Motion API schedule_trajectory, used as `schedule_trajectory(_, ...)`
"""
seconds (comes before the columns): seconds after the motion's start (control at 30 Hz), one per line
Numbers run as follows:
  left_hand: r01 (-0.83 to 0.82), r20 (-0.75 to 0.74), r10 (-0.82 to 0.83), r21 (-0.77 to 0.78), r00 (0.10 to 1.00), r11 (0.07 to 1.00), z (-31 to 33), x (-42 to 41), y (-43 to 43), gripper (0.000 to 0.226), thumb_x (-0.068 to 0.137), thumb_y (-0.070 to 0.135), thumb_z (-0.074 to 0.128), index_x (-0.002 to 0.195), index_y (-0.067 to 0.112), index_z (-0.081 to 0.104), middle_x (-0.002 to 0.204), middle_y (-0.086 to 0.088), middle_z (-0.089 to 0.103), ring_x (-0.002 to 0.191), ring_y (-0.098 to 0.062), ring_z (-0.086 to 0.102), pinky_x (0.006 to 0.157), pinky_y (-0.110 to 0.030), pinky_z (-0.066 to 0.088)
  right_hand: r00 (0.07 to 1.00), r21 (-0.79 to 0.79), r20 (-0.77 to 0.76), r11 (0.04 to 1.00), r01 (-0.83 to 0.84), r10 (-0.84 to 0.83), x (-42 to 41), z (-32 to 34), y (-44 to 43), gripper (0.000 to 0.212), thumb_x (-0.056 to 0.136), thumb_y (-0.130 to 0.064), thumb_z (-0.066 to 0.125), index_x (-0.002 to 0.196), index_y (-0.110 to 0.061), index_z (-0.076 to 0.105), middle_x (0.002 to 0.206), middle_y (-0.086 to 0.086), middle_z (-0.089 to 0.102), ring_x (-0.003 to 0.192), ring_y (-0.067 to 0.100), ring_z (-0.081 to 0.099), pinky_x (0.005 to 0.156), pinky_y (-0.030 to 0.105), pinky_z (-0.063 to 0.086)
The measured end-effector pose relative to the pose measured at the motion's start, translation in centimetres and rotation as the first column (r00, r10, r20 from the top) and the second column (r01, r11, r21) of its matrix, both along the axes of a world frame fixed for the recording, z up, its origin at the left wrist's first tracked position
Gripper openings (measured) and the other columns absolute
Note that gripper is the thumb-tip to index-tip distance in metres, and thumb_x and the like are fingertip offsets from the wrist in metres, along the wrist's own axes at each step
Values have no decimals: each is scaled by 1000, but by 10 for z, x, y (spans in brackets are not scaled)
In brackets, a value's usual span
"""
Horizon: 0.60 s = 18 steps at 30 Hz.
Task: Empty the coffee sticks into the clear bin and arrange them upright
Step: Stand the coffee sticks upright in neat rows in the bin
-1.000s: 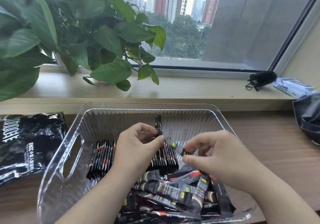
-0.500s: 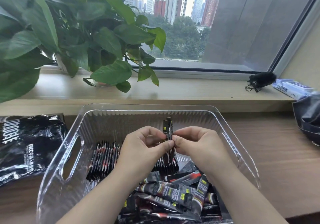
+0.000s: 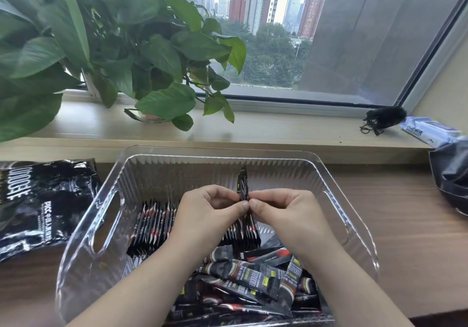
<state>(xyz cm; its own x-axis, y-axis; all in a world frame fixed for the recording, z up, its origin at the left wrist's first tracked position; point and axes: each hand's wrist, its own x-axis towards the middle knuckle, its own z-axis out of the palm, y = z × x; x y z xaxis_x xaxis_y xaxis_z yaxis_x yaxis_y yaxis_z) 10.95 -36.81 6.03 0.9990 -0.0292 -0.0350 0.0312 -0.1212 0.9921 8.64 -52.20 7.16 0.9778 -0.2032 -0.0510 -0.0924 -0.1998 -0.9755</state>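
The clear bin (image 3: 162, 164) stands on the wooden table in front of me. A row of black coffee sticks (image 3: 152, 223) stands upright along its middle left. Several loose sticks (image 3: 253, 278) lie in a heap at the near side. My left hand (image 3: 210, 212) and my right hand (image 3: 283, 212) meet over the row, and both pinch one upright coffee stick (image 3: 242, 182) whose top pokes above my fingers. Its lower part is hidden among the row.
A flattened black coffee bag (image 3: 43, 202) lies left of the bin. A leafy plant (image 3: 106, 48) overhangs the window ledge behind. A black pouch (image 3: 385, 120) and a blue-white packet (image 3: 428, 131) sit at the ledge's right, above a dark bag (image 3: 453, 169).
My right hand left the loose heap and came up to meet my left hand. Both now pinch the raised stick, which has shifted slightly right.
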Motion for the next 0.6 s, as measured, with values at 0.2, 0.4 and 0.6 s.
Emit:
schedule_trajectory(0.2,-32,-123,11,-169,992,985,2,2,1,22,70,9,88,84,4,73,75,-8,76,77,-21,75,71,-30,62,997,-153,8,986,-70,72,-3,5,-2,12,86,-12,79,89,-23,82,82,-3,79,83,13,75,86,38,61)
schedule_trajectory(0.4,-47,-95,32,-164,995,985,1,4,3,20,68,14,90,81,9,74,75,-8,76,74,-22,72,77,-38,61,987,-289,-94,945,-155,133,-5,19,-12,15,88,-14,75,90,-27,81,78,-4,78,76,10,75,79,37,63)
schedule_trajectory(0.6,29,-96,-45,-162,994,986,3,0,4,26,66,19,90,85,11,75,78,-5,77,69,-9,67,62,-22,53,983,-490,20,859,-148,181,-2,15,-8,6,86,-28,75,85,-30,80,71,-3,74,69,20,72,69,46,61)
